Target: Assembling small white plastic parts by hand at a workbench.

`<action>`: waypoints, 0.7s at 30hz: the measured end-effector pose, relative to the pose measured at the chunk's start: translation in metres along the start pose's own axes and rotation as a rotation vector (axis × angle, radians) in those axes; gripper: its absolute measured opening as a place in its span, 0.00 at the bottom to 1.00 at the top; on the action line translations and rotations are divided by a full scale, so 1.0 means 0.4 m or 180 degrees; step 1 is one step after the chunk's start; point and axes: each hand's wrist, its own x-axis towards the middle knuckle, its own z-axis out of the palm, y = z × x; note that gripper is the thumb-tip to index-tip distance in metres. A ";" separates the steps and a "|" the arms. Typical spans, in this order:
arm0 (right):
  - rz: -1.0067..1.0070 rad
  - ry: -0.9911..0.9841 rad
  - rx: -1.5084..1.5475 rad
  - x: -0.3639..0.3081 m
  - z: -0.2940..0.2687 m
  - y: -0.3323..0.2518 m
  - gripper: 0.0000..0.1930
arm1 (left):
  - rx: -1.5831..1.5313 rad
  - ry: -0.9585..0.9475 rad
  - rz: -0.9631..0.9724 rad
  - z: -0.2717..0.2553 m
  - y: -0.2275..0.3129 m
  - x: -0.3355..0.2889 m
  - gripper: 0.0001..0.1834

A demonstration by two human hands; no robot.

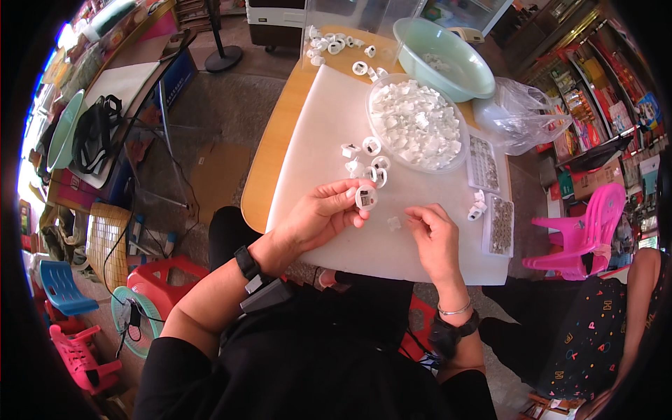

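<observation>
Between the thumb and fingers of my left hand [323, 213] is a small round white plastic part [366, 198], its open side facing up with dark and metallic bits inside. My right hand [435, 238] hovers over the white mat [315, 133] to the right, thumb and fingers bent together; whatever they pinch, if anything, is too small to make out. Close to its fingertips lies a small translucent white piece [394, 223]. Just beyond my left hand sits a loose cluster of similar round white parts [379, 162].
A clear round tub of white pieces [420, 126] stands beyond my hands, with a pale green basin [448, 59] behind it. Small-part trays [498, 224] line the right edge near a plastic bag [521, 115]. More white parts [332, 45] lie far left; another person [581, 329] is at right.
</observation>
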 end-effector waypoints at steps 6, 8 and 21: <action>-0.0023 0.0024 -0.0096 -0.020 0.026 -0.013 0.05 | 0.0152 -0.0088 -0.0038 -0.008 -0.002 -0.003 0.16; -0.0790 0.0049 -0.0779 -0.021 0.028 0.011 0.06 | 0.0134 -0.0131 -0.0046 -0.005 -0.003 -0.003 0.16; 0.1087 -0.0148 0.3812 -0.039 0.003 -0.043 0.04 | 0.0131 -0.0099 -0.0109 -0.003 0.001 -0.006 0.16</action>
